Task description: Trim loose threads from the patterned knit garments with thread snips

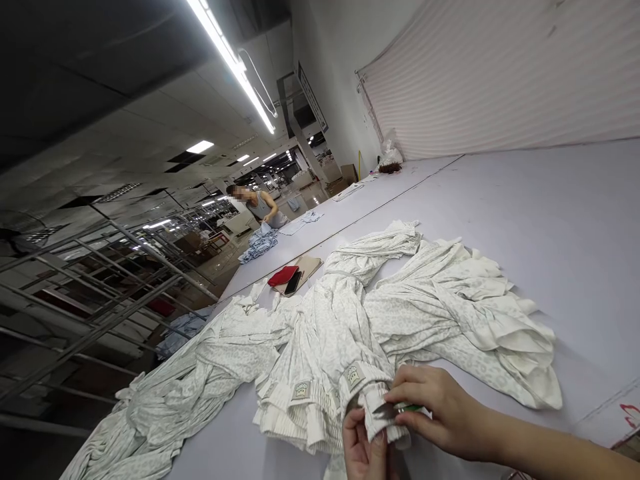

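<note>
My left hand (365,453), low in the head view, is closed on the elastic waistband of a white patterned garment (373,380), its thumb on the front of the ribbed band. My right hand (445,407) grips small thread snips (386,409) with a bit of green showing between the fingers. Their metal blades lie against the waistband, just above my left thumb. A square animal-face patch sits on this band, and another like it marks the neighbouring garment (301,391). Part of the snips is hidden by my fingers.
More white garments (450,300) lie heaped across the pale table (500,200). Beyond them are a red pouch (283,275) and a dark phone (293,283) on brown card. Metal racks (110,320) stand left. A person (260,203) handles blue cloth at the far end.
</note>
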`<act>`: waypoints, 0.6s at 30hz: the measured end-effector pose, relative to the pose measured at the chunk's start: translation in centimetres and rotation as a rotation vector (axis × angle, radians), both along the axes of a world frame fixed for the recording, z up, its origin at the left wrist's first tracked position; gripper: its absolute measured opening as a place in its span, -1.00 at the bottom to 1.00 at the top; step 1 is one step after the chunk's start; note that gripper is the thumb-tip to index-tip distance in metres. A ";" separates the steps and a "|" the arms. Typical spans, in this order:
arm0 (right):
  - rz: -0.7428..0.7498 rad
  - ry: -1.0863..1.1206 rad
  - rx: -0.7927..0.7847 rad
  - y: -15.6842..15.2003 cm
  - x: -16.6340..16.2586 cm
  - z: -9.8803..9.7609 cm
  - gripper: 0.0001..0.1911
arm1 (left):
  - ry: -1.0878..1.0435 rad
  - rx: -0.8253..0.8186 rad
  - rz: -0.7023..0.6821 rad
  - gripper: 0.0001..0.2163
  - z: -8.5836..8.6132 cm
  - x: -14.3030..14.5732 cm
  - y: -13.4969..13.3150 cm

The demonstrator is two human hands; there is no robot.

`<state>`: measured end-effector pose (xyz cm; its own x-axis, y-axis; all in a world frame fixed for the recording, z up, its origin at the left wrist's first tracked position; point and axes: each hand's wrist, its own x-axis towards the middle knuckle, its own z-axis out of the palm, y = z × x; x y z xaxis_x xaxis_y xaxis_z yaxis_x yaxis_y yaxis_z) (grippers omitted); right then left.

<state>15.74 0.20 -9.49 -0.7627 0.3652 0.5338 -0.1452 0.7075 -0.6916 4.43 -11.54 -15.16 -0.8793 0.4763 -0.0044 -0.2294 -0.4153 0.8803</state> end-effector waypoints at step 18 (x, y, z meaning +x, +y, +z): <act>-0.116 -0.046 -0.028 1.2 -1.3 0.4 -0.78 | 0.209 -0.059 0.144 -0.56 -0.2 -0.8 -0.1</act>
